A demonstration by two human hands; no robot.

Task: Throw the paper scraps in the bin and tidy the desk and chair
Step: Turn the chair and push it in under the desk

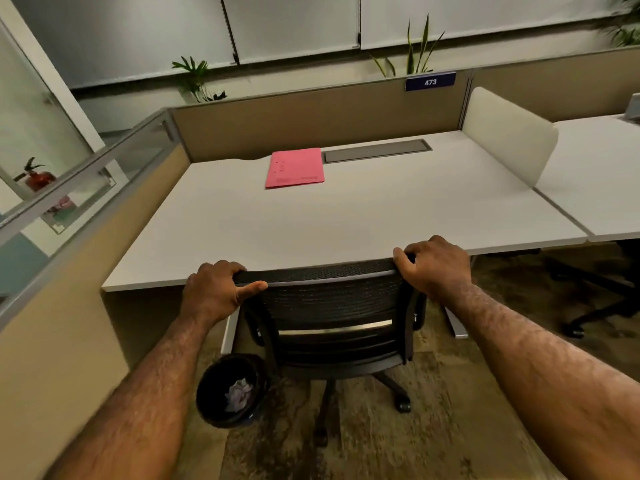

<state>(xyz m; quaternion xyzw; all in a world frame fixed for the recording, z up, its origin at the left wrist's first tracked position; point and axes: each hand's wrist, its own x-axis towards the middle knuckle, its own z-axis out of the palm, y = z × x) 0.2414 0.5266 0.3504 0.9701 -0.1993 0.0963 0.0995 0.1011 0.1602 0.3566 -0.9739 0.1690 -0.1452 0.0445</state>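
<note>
A black mesh office chair (330, 306) stands at the front edge of the white desk (346, 220), its seat under the desktop. My left hand (216, 291) grips the left top corner of the backrest. My right hand (434, 266) grips the right top corner. A black round bin (211, 382) sits on the floor left of the chair, under my left forearm, with crumpled white paper scraps (239, 394) inside. A pink folder (295, 167) lies flat near the back of the desk.
Tan partition walls (311, 116) close the desk at the back and left. A white divider panel (505, 136) separates a neighbouring desk (595, 174) on the right. Another chair's base (595, 306) stands under that desk. The floor is patterned carpet.
</note>
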